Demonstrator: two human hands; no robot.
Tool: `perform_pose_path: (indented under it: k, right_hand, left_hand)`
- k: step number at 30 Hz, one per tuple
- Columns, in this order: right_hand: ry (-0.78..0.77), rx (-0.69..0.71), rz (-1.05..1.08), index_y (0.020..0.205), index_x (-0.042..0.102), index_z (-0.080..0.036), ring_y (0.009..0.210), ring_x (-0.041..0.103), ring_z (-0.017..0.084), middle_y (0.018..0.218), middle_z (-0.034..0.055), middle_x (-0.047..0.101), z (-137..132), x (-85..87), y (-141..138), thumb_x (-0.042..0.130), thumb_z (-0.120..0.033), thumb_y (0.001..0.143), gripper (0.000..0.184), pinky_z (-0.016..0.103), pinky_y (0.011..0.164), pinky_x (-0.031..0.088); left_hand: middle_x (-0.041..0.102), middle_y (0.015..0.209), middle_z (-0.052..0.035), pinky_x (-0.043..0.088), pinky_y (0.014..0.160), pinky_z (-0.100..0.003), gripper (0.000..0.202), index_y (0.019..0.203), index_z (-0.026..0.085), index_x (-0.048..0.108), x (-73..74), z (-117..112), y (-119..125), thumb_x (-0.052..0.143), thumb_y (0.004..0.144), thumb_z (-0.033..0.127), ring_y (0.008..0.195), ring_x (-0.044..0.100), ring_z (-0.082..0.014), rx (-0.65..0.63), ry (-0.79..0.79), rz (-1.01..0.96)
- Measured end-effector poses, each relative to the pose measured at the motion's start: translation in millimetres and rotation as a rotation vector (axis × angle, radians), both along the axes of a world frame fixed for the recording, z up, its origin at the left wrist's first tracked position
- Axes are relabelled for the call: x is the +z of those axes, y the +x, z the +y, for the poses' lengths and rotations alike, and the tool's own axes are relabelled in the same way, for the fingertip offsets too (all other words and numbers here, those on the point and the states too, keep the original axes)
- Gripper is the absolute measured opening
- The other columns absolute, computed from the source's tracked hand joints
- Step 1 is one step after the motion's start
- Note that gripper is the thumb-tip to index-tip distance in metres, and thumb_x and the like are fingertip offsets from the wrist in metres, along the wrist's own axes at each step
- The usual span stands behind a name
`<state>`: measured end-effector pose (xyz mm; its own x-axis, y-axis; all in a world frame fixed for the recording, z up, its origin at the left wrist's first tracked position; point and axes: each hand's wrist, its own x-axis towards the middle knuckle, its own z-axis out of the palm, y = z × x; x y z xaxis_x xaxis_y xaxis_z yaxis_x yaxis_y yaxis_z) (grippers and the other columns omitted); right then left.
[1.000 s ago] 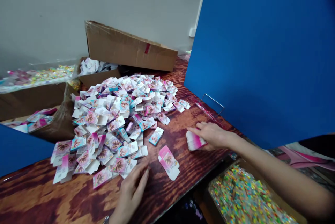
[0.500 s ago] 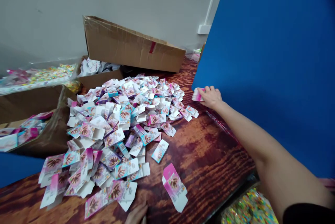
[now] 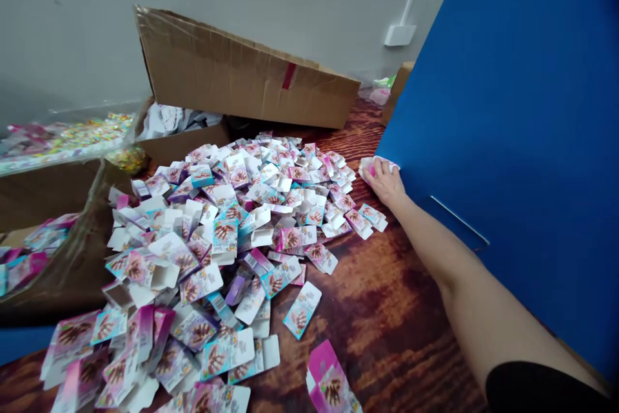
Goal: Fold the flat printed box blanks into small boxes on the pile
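Observation:
My right hand (image 3: 387,186) is stretched out far to the right, its fingers closed over a small stack of flat cartons (image 3: 393,163), white with pink. The stack lies at the foot of the blue panel (image 3: 488,116). To its left spreads a large heap of small printed cartons (image 3: 225,232) in pink, purple, blue and white, many with flaps open. A single blue-and-white carton (image 3: 302,310) lies apart in front of the heap, and an opened pink carton (image 3: 333,384) is nearer the bottom edge. My left hand is out of view.
A long cardboard box (image 3: 242,71) leans tilted behind the heap. Another box (image 3: 186,145) with white pieces stands under it. At left, an open box (image 3: 58,284) holds more cartons, beside clear bags of colourful bits (image 3: 97,136). A thin metal rod (image 3: 459,221) lies by the panel.
The view has shifted, so the heap sits lower and nearer. My left hand has left the bottom edge. My right hand stays at the carton stack, which now looks tilted flatter.

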<state>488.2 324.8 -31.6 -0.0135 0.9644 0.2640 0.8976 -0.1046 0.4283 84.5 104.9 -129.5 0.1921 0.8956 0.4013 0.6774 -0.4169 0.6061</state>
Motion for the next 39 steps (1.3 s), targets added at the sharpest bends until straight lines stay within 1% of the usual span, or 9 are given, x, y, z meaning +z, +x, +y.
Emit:
perform_pose_path:
  k: [3, 8, 11, 15, 19, 23, 28, 33, 39]
  right_hand:
    - [-0.083, -0.021, 0.020, 0.139, 0.040, -0.023, 0.127, 0.035, 0.040, 0.149, 0.0230, 0.029, -9, 2.5, -3, 0.039, -0.015, 0.092, 0.048, 0.057, 0.090, 0.033]
    - [-0.138, -0.002, 0.205, 0.143, 0.034, -0.018, 0.132, 0.030, 0.042, 0.152, 0.0257, 0.021, -40, 26.4, -19, 0.056, -0.022, 0.086, 0.062, 0.058, 0.096, 0.030]
    - [-0.072, 0.087, 0.332, 0.143, 0.036, -0.016, 0.125, 0.040, 0.038, 0.146, 0.0231, 0.033, -75, 36.3, -44, 0.051, -0.033, 0.090, 0.058, 0.049, 0.093, 0.036]
    - [-0.119, 0.153, 0.533, 0.125, 0.055, -0.020, 0.098, 0.059, 0.028, 0.113, 0.0124, 0.063, -149, 41.9, -97, 0.047, -0.037, 0.091, 0.039, 0.038, 0.080, 0.044]
    - [-0.446, 0.315, 0.721, 0.103, 0.063, -0.022, 0.089, 0.063, 0.020, 0.099, 0.0049, 0.068, -232, 31.9, -155, 0.051, -0.040, 0.091, 0.026, 0.029, 0.077, 0.045]
    - [-0.535, 0.160, 0.673, 0.108, 0.061, -0.024, 0.086, 0.064, 0.022, 0.100, 0.0064, 0.065, -289, 16.1, -202, 0.052, -0.059, 0.086, 0.042, 0.029, 0.069, 0.044]
    - [-0.451, 0.023, 0.729, 0.115, 0.056, -0.024, 0.090, 0.063, 0.024, 0.107, 0.0090, 0.062, -318, 6.2, -235, 0.058, -0.056, 0.084, 0.045, 0.030, 0.069, 0.043]
    - [-0.333, 0.030, 1.071, 0.111, 0.056, -0.020, 0.078, 0.062, 0.018, 0.089, 0.0030, 0.065, -323, -1.4, -241, 0.066, -0.038, 0.080, 0.037, 0.028, 0.068, 0.045]
    - [-0.268, 0.020, 1.439, 0.098, 0.062, -0.021, 0.061, 0.057, 0.013, 0.078, -0.0005, 0.062, -328, -19.4, -241, 0.067, -0.043, 0.076, 0.032, 0.026, 0.056, 0.046]
  left_hand:
    - [0.075, 0.085, -0.0029, 0.062, 0.060, -0.028, 0.029, 0.101, 0.037, 0.072, 7.7, -49, -37, 0.050, 0.089, 0.052, 0.074, 0.073, -0.0218, -0.064, 0.009, -0.049]
    - [0.072, 0.102, -0.0070, 0.060, 0.080, -0.029, 0.021, 0.106, 0.026, 0.068, 55.0, -121, -78, 0.053, 0.091, 0.025, 0.093, 0.070, -0.0195, -0.100, -0.136, -0.004]
    - [0.069, 0.106, -0.0076, 0.056, 0.088, -0.029, 0.023, 0.109, 0.020, 0.064, 72.5, -124, -75, 0.054, 0.089, 0.015, 0.102, 0.066, -0.0177, -0.189, -0.176, -0.002]
    - [0.066, 0.111, -0.0078, 0.053, 0.092, -0.032, 0.026, 0.112, 0.019, 0.061, 72.5, -118, -70, 0.054, 0.089, 0.011, 0.105, 0.062, -0.0173, -0.230, -0.201, -0.032]
    - [0.063, 0.115, -0.0086, 0.051, 0.094, -0.035, 0.032, 0.119, 0.020, 0.057, 70.8, -117, -66, 0.055, 0.089, 0.012, 0.108, 0.059, -0.0185, -0.301, -0.174, -0.028]
    - [0.060, 0.120, -0.0097, 0.051, 0.095, -0.036, 0.032, 0.121, 0.020, 0.057, 72.1, -114, -54, 0.054, 0.090, 0.017, 0.110, 0.059, -0.0197, -0.380, -0.181, -0.029]
    - [0.057, 0.125, -0.0104, 0.048, 0.101, -0.039, 0.028, 0.118, 0.020, 0.059, 78.4, -114, -40, 0.053, 0.091, 0.023, 0.115, 0.057, -0.0209, -0.348, -0.377, -0.174]
    - [0.058, 0.123, -0.0102, 0.054, 0.092, -0.035, 0.029, 0.117, 0.019, 0.059, 80.0, -121, -35, 0.055, 0.089, 0.023, 0.107, 0.062, -0.0186, -0.379, -0.578, -0.460]
    - [0.064, 0.116, -0.0142, 0.051, 0.095, -0.039, 0.039, 0.122, 0.013, 0.051, 75.0, -124, -31, 0.060, 0.085, 0.023, 0.107, 0.063, -0.0203, -0.303, -0.832, -0.817]
